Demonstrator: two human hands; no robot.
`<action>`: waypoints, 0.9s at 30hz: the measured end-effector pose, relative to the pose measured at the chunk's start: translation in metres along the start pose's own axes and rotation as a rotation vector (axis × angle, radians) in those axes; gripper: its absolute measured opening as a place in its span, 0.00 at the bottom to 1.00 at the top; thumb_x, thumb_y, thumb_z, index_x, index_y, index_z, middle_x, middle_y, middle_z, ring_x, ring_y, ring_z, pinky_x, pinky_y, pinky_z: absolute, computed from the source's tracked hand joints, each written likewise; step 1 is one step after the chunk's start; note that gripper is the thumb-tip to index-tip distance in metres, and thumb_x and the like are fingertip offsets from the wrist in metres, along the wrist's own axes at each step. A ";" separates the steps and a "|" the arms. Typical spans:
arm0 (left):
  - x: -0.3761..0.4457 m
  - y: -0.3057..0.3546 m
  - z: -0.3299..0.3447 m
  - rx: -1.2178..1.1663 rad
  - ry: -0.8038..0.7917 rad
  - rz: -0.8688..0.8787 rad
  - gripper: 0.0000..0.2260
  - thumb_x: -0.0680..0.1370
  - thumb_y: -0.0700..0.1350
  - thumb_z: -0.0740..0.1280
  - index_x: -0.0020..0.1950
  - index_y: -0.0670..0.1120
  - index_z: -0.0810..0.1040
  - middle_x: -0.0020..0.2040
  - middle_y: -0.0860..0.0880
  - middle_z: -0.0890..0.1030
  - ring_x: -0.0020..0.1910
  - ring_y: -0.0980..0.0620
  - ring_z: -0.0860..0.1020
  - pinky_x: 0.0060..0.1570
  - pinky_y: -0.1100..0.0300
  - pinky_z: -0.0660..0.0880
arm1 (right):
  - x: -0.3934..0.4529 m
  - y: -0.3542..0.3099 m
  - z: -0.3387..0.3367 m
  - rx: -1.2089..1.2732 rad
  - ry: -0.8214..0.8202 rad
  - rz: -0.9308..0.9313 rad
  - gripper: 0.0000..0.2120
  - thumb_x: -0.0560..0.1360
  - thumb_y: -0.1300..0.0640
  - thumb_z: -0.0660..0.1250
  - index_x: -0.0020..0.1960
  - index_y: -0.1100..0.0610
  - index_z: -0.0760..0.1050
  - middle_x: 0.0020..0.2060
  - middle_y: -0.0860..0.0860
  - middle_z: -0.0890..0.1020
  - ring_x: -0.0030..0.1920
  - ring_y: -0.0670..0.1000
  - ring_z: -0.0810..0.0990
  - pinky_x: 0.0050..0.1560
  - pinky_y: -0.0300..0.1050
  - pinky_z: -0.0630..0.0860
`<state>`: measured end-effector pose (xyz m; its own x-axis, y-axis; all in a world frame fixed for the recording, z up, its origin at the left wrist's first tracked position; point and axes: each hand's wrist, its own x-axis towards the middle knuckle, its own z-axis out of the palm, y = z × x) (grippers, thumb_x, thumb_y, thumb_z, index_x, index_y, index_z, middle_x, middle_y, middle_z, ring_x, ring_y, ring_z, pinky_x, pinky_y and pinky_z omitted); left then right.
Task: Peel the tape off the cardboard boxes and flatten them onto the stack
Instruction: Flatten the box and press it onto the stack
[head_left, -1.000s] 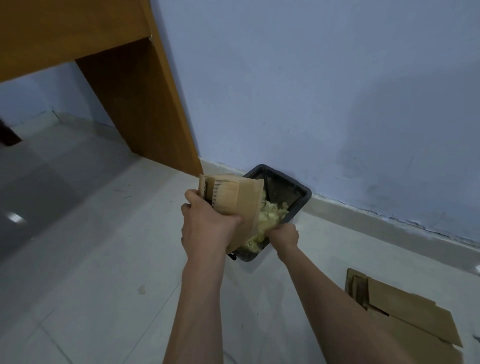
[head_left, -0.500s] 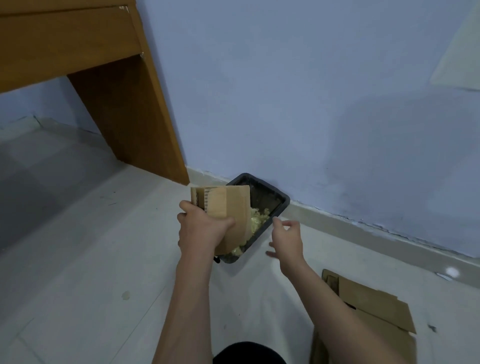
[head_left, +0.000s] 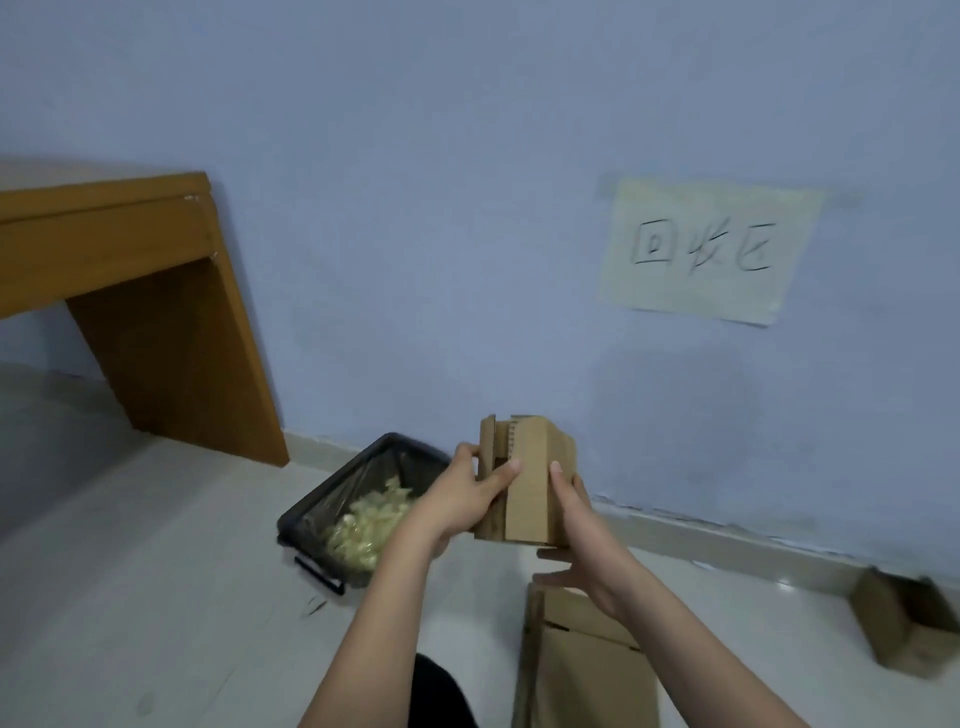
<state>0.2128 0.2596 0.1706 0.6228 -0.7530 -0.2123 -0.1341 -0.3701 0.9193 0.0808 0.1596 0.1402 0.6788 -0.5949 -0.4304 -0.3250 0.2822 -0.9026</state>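
A small brown cardboard box (head_left: 535, 467) is held upright in mid-air in front of the blue wall. My left hand (head_left: 462, 499) grips its left side, thumb on the near face. My right hand (head_left: 571, 525) holds its right side, thumb on the near face and fingers spread beneath. Directly below, a stack of flattened cardboard (head_left: 582, 670) lies on the floor. To the left, a black bin (head_left: 332, 499) with a clear liner holds crumpled yellowish tape (head_left: 369, 525).
A wooden desk (head_left: 130, 291) stands at the left against the wall. A paper sign (head_left: 706, 249) is stuck to the wall. Another cardboard box (head_left: 909, 629) sits on the floor at the right by the baseboard. Pale tiles cover the floor.
My right hand left the bin and took hold of the box's right side. The box moved right, from over the bin to above the flattened stack. The view tilted up and right.
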 end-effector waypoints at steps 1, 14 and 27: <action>-0.003 0.005 0.015 -0.009 -0.030 0.002 0.23 0.81 0.61 0.64 0.69 0.48 0.66 0.54 0.53 0.80 0.51 0.55 0.81 0.47 0.55 0.81 | -0.013 0.000 -0.016 -0.028 0.016 0.001 0.43 0.65 0.20 0.57 0.76 0.34 0.53 0.68 0.47 0.73 0.62 0.58 0.75 0.57 0.63 0.79; -0.028 0.006 0.196 0.252 -0.218 0.187 0.14 0.87 0.48 0.52 0.57 0.48 0.76 0.52 0.47 0.82 0.50 0.48 0.81 0.46 0.58 0.76 | -0.097 0.063 -0.155 -0.194 0.290 0.013 0.35 0.72 0.52 0.71 0.74 0.51 0.58 0.54 0.48 0.79 0.50 0.48 0.82 0.42 0.54 0.85; -0.001 -0.005 0.199 0.384 0.154 0.158 0.44 0.74 0.54 0.75 0.82 0.52 0.51 0.68 0.48 0.75 0.64 0.44 0.77 0.57 0.50 0.76 | -0.065 0.064 -0.200 -0.555 0.490 -0.307 0.19 0.83 0.61 0.56 0.60 0.43 0.80 0.42 0.50 0.81 0.41 0.46 0.79 0.43 0.34 0.76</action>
<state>0.0595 0.1545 0.1006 0.6754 -0.7374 -0.0003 -0.4955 -0.4541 0.7405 -0.1158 0.0662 0.1105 0.4671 -0.8842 0.0034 -0.5381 -0.2873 -0.7924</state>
